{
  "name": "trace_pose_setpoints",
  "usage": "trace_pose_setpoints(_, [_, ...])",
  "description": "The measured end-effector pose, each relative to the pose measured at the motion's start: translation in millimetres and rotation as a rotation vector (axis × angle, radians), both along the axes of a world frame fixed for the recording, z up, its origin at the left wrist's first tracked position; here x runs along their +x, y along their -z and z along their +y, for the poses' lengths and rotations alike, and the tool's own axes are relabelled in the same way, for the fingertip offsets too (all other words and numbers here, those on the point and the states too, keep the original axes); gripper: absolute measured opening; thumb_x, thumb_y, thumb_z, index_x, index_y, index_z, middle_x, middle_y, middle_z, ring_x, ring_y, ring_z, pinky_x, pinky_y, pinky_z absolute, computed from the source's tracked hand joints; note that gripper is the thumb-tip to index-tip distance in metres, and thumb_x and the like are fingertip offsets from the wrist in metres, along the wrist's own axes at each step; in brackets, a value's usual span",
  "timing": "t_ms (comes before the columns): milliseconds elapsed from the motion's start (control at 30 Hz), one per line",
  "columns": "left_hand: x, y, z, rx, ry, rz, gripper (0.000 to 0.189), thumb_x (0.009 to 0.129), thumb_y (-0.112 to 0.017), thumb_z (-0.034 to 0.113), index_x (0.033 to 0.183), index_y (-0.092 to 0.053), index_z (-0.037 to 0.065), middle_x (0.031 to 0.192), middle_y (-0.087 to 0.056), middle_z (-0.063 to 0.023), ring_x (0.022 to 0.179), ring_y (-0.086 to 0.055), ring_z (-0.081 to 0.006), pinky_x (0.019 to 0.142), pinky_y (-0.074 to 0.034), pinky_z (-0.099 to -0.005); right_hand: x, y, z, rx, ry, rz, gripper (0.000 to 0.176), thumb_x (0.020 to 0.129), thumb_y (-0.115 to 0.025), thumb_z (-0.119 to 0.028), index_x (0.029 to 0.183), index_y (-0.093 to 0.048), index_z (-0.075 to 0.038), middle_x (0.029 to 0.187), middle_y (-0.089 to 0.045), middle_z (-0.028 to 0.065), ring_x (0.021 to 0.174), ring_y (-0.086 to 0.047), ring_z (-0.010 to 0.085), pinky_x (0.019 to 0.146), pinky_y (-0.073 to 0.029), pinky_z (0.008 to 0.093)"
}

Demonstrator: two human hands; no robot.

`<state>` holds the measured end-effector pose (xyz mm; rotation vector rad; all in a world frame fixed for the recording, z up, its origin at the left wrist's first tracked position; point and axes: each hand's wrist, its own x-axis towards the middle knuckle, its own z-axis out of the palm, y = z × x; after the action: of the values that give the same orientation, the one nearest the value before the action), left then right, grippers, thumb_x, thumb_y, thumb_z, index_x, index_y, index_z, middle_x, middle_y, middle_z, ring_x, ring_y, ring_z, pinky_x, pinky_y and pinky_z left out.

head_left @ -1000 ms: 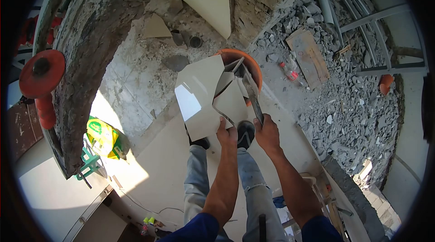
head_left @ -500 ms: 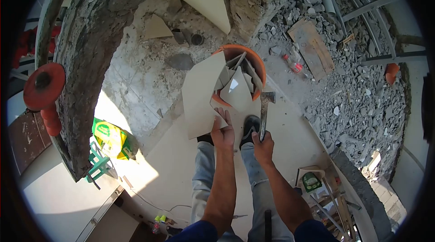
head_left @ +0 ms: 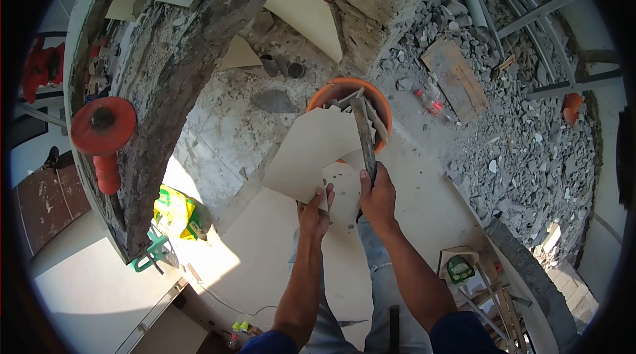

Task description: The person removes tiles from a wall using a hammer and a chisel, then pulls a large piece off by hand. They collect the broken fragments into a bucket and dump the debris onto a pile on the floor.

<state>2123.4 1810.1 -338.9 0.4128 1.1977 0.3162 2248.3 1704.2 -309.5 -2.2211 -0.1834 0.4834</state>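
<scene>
Head cam: I see L hand (head_left: 315,215) clamped on lower edge of broken cream tile (head_left: 308,152). Tile is tilted, upper end against orange bucket (head_left: 322,93) holding tile scraps. R hand (head_left: 377,198) fist-closed round hammer (head_left: 364,132) handle, tool head over bucket.

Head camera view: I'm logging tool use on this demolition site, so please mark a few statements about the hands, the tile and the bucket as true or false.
1. The left hand holds a cream tile piece by its lower edge. True.
2. The right hand is empty. False: it grips the handle of a hammer.
3. The orange bucket has broken tile shards in it. True.
4. The orange bucket lies tipped on its side. False: it stands upright with its mouth open upward.
5. A plastic bottle lies on the rubble near a wooden board. True.
</scene>
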Motion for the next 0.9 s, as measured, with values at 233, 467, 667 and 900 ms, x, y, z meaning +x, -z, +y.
trace_pose_setpoints(233, [-5.6, 45.9, 32.3, 0.015, 0.175, 0.029, 0.038, 0.091, -0.058, -0.002, 0.127, -0.049, 0.001, 0.119, -0.060, -0.0146, 0.111, -0.061, -0.0313, 0.098, -0.053, -0.0437, 31.1, 73.0, 27.2, -0.399, -0.328, 0.355, 0.029, 0.095, -0.054, -0.020, 0.107, -0.050, 0.007, 0.094, -0.064, 0.0290, 0.085, -0.065, 0.0462, 0.074, -0.054, 0.0505])
trace_pose_setpoints(467, [28.7, 61.9, 44.1, 0.072, 0.305, 0.024, 0.038, 0.090, -0.058, -0.003, 0.126, -0.048, 0.000, 0.117, -0.059, -0.0146, 0.105, -0.063, -0.0300, 0.098, -0.054, -0.0430, 6.0, 35.8, 17.5, -0.199, 0.010, 0.275, 0.026, 0.096, -0.055, -0.020, 0.094, -0.052, 0.005, 0.080, -0.063, 0.0278, 0.080, -0.065, 0.0444, 0.068, -0.051, 0.0492])
trace_pose_setpoints(667, [54.4, 46.7, 43.2, 0.091, 0.328, 0.007, 0.037, 0.089, -0.058, -0.005, 0.124, -0.049, 0.000, 0.116, -0.060, -0.0135, 0.102, -0.064, -0.0275, 0.097, -0.055, -0.0418, -15.6, 0.5, -2.0, -0.002, 0.124, 0.253, 0.026, 0.097, -0.055, -0.022, 0.096, -0.053, 0.004, 0.080, -0.063, 0.0254, 0.076, -0.065, 0.0429, 0.065, -0.048, 0.0488])
trace_pose_setpoints(900, [71.8, 51.6, 40.4, 0.002, 0.407, -0.097, 0.035, 0.090, -0.059, -0.003, 0.124, -0.050, -0.002, 0.114, -0.061, -0.0152, 0.106, -0.062, -0.0318, 0.099, -0.052, -0.0461, 11.5, 56.4, 23.2, -0.326, -0.120, 0.238, 0.026, 0.096, -0.055, -0.020, 0.101, -0.050, 0.005, 0.088, -0.064, 0.0283, 0.079, -0.064, 0.0471, 0.069, -0.052, 0.0519])
